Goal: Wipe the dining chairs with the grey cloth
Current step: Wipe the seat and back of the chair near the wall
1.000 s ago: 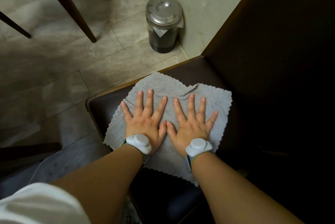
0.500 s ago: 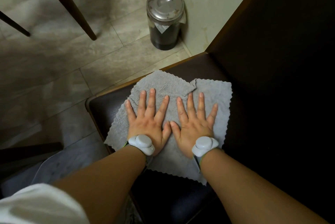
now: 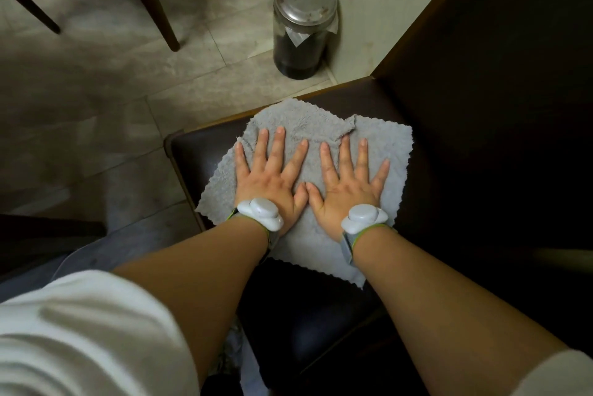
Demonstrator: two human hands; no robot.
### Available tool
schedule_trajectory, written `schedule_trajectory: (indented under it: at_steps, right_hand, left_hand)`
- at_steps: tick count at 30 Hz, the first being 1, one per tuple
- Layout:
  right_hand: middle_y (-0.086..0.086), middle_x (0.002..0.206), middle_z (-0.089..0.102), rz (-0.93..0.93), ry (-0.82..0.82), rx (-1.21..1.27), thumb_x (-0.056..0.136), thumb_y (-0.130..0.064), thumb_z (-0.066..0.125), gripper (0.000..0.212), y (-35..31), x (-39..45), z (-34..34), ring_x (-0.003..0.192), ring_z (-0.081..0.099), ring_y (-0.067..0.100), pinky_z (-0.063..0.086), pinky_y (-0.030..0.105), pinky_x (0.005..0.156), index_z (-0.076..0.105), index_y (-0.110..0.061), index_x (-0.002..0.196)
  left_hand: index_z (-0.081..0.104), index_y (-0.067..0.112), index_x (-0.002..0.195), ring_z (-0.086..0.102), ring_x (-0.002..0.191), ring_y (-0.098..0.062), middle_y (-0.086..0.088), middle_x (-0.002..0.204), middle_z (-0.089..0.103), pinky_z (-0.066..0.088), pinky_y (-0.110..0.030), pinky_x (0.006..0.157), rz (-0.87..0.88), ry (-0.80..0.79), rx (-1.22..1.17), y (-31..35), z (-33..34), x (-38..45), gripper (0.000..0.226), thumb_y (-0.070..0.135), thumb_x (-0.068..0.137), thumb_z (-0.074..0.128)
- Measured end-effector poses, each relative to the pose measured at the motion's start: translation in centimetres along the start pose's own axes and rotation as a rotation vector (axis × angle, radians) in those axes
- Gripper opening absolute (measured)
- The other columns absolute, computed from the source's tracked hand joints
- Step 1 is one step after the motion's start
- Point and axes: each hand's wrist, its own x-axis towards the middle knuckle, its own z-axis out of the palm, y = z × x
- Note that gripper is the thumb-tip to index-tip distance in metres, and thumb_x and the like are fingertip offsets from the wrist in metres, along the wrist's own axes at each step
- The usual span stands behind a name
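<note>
Step in hand: wiping the seat of a dining chair (image 3: 199,151), judged from the pose of the hands.
Grey cloth (image 3: 382,151): spread nearly flat on the dark seat, centre of the frame; its upper edge carries a folded-over flap, and its upper-left corner reaches the seat's wooden edge.
Left hand (image 3: 272,177): flat, fingers straight and splayed, palm pressing the cloth's left half; grips nothing.
Right hand (image 3: 348,183): same pose on the right half, thumb just beside the left thumb; grips nothing.
Key relation: the cloth lies directly under both palms, neither hand nearer; fingers point to the upper frame, towards the seat's far edge.
Cloth axis: roughly square, its slightly longer run from upper left to lower right of the frame.
Unwiped ground: bare seat shows left of the cloth and below it, towards the forearms; the backrest (image 3: 500,106) stands at right, touching nothing.
Risk: the flap may bunch further on a forward push.
Surroundings: lidded jar (image 3: 305,23) on the tiled floor (image 3: 96,100), upper centre.
</note>
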Motion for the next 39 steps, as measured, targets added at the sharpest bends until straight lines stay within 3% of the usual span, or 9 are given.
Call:
schedule_trajectory:
  at_steps: [8, 20, 25, 32, 34, 37, 39]
  right_hand:
    - [0.005, 0.157, -0.030, 0.018, -0.059, 0.027, 0.089, -0.068, 0.009, 0.073, -0.4, -0.7, -0.3, 0.142, -0.028, 0.037, -0.004, 0.071, 0.108, -0.028, -0.036, 0.144]
    - [0.008, 0.153, -0.038, 0.015, -0.126, 0.063, 0.088, -0.069, 0.008, 0.074, -1.2, -6.7, 0.6, 0.140, -0.033, 0.035, -0.010, 0.069, 0.107, -0.031, -0.038, 0.143]
    - [0.009, 0.150, -0.042, 0.032, -0.178, 0.102, 0.090, -0.067, 0.012, 0.075, -1.7, -9.7, 0.9, 0.138, -0.038, 0.035, -0.012, 0.069, 0.106, -0.031, -0.038, 0.143]
    - [0.009, 0.148, -0.045, 0.066, -0.203, 0.138, 0.091, -0.064, 0.015, 0.074, -3.1, -13.7, 2.4, 0.134, -0.042, 0.036, -0.015, 0.071, 0.104, -0.032, -0.037, 0.142]
    - [0.010, 0.155, -0.033, 0.090, -0.162, 0.195, 0.090, -0.063, 0.021, 0.074, -3.6, -15.1, 3.6, 0.141, -0.032, 0.037, -0.011, 0.072, 0.106, -0.017, -0.037, 0.149]
    - [0.015, 0.160, 0.013, 0.163, -0.097, 0.320, 0.082, -0.061, 0.039, 0.078, -4.9, -17.8, 5.4, 0.146, 0.009, 0.041, 0.008, 0.071, 0.108, 0.022, -0.029, 0.151]
    - [0.017, 0.158, 0.020, 0.176, -0.113, 0.312, 0.080, -0.060, 0.040, 0.083, -5.8, -20.0, 6.8, 0.144, 0.017, 0.042, 0.013, 0.070, 0.106, 0.020, -0.025, 0.152]
  left_hand:
    - [-0.024, 0.033, 0.147, -0.028, 0.143, -0.029, -0.006, 0.156, -0.028, -0.013, -0.061, 0.112, -0.056, -0.087, 0.016, 0.4, 0.0, -1.4, 0.064, 0.051, 0.096, 0.010]
    - [-0.031, 0.029, 0.143, -0.036, 0.138, -0.028, -0.010, 0.149, -0.040, -0.017, -0.051, 0.115, -0.086, -0.231, -0.060, 1.6, 0.3, -7.1, 0.064, 0.046, 0.097, 0.011]
    - [-0.039, 0.031, 0.137, -0.040, 0.136, -0.027, -0.008, 0.145, -0.046, -0.019, -0.049, 0.114, -0.087, -0.265, -0.099, 1.9, 0.8, -10.0, 0.066, 0.051, 0.081, -0.010]
    - [-0.047, 0.031, 0.131, -0.046, 0.132, -0.027, -0.008, 0.141, -0.052, -0.022, -0.049, 0.112, -0.063, -0.295, -0.109, 1.8, 2.3, -13.5, 0.066, 0.051, 0.081, -0.010]
    - [-0.039, 0.032, 0.138, -0.040, 0.136, -0.027, -0.008, 0.147, -0.044, -0.022, -0.047, 0.112, -0.016, -0.251, -0.067, 1.4, 3.2, -14.6, 0.067, 0.050, 0.086, 0.000]
    - [-0.009, 0.026, 0.151, -0.019, 0.145, -0.032, -0.016, 0.158, -0.015, -0.012, -0.049, 0.113, 0.030, -0.224, 0.032, 0.5, 4.5, -16.8, 0.069, 0.047, 0.091, 0.018]
    - [0.007, 0.021, 0.152, -0.010, 0.146, -0.035, -0.020, 0.158, 0.000, 0.001, -0.052, 0.113, 0.052, -0.239, 0.042, 0.5, 5.1, -18.4, 0.070, 0.046, 0.090, 0.025]
